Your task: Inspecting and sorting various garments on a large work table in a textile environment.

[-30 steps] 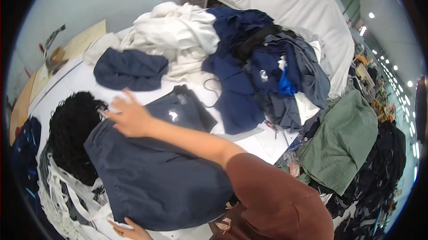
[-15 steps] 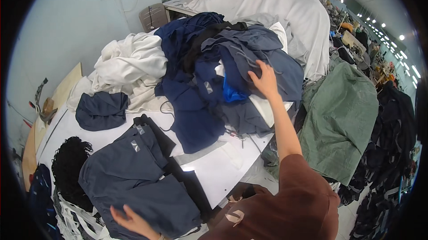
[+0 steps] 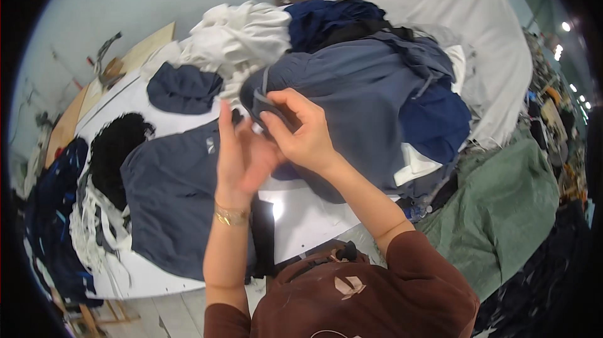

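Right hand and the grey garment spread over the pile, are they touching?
Touching. The head view shows the right hand pinching the near left edge of the grey garment.

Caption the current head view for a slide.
Right hand pinches the edge of a grey-blue drawstring garment; left hand open close by.

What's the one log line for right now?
right hand: pinches edge of grey garment | left hand: open, near it | white cloth: heaped on table
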A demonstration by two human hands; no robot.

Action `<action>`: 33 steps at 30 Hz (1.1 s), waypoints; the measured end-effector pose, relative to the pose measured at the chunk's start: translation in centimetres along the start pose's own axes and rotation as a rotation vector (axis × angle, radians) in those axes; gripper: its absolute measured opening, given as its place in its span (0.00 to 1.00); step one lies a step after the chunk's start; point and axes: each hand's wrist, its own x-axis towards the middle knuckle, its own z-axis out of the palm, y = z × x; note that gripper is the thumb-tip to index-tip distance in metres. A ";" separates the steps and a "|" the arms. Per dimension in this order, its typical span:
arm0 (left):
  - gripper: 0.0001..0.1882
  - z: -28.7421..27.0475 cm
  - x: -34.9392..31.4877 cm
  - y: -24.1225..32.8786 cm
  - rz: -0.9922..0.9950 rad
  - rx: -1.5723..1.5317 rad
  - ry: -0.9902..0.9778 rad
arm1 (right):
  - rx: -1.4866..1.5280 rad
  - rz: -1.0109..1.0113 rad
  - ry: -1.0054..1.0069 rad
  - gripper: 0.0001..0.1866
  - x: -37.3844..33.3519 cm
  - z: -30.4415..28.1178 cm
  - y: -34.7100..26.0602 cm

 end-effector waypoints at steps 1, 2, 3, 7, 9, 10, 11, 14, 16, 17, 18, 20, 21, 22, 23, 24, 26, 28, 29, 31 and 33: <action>0.25 -0.4 -0.4 1.4 0.173 0.136 0.053 | 0.038 -0.052 -0.046 0.11 0.0 1.0 -1.6; 0.25 -0.1 -0.8 2.5 0.330 0.277 0.100 | 0.066 -0.107 -0.080 0.11 0.0 1.4 -2.8; 0.25 0.6 -1.7 3.3 0.525 0.447 0.178 | -0.048 -0.349 -0.089 0.15 0.0 1.7 -2.8; 0.27 4.1 -4.4 5.0 0.936 0.785 0.276 | 0.140 -0.252 -0.446 0.07 -1.7 0.3 -4.5; 0.27 0.6 -6.4 6.5 0.937 0.953 0.389 | 0.349 -0.154 -0.393 0.03 -2.9 -0.3 -2.8; 0.27 -1.5 -7.4 7.1 0.904 1.106 0.447 | 0.454 -0.040 -0.401 0.03 -3.2 -0.7 -1.8; 0.28 -3.2 -8.4 7.2 0.876 1.134 0.535 | 0.610 0.339 -0.384 0.04 -3.8 -1.0 -1.8; 0.19 -8.3 -11.6 7.1 0.739 1.537 0.767 | 0.085 0.488 -0.687 0.04 -4.3 -1.1 1.9; 0.14 -10.9 -13.7 5.7 0.619 1.271 0.767 | 0.023 0.417 -0.721 0.04 -4.7 0.4 3.3; 0.13 -12.0 -14.9 5.2 0.527 1.167 0.765 | -0.056 0.333 -0.715 0.04 -5.0 1.2 4.0; 0.12 -12.8 -15.8 4.6 0.495 1.133 0.770 | -0.042 0.343 -0.736 0.04 -5.5 2.4 4.9; 0.09 -14.2 -17.1 3.4 0.535 1.169 0.799 | -0.165 -0.183 -0.849 0.13 -7.2 5.2 6.2; 0.09 -14.4 -17.4 3.1 0.533 1.163 0.815 | -0.183 -0.155 -0.998 0.17 -8.3 6.5 6.1; 0.07 -14.4 -17.3 2.9 0.581 1.189 0.870 | -0.203 -0.127 -1.145 0.21 -9.6 7.8 6.0; 0.07 -14.3 -17.2 2.6 0.628 1.216 0.925 | -0.149 -0.026 -1.117 0.23 -11.1 9.0 5.8; 0.07 -14.0 -16.9 2.3 0.625 1.212 0.930 | -0.101 0.076 -1.083 0.24 -12.6 10.0 5.7; 0.09 -12.6 -15.9 2.3 0.727 1.742 0.984 | 0.020 0.243 -0.884 0.24 -15.8 12.1 6.9; 0.10 -11.8 -15.8 1.8 0.670 1.725 1.047 | 0.311 0.678 -0.704 0.23 -17.7 13.0 7.7; 0.10 -11.9 -15.9 1.7 0.655 1.855 1.123 | 0.515 0.919 -0.698 0.22 -18.2 13.0 8.2; 0.10 -12.1 -16.7 1.5 0.569 2.008 1.280 | 0.552 1.025 -0.756 0.17 -17.3 11.0 9.4; 0.12 -12.9 -17.6 1.2 0.479 2.084 1.371 | 0.404 0.912 -0.848 0.13 -15.1 8.4 11.5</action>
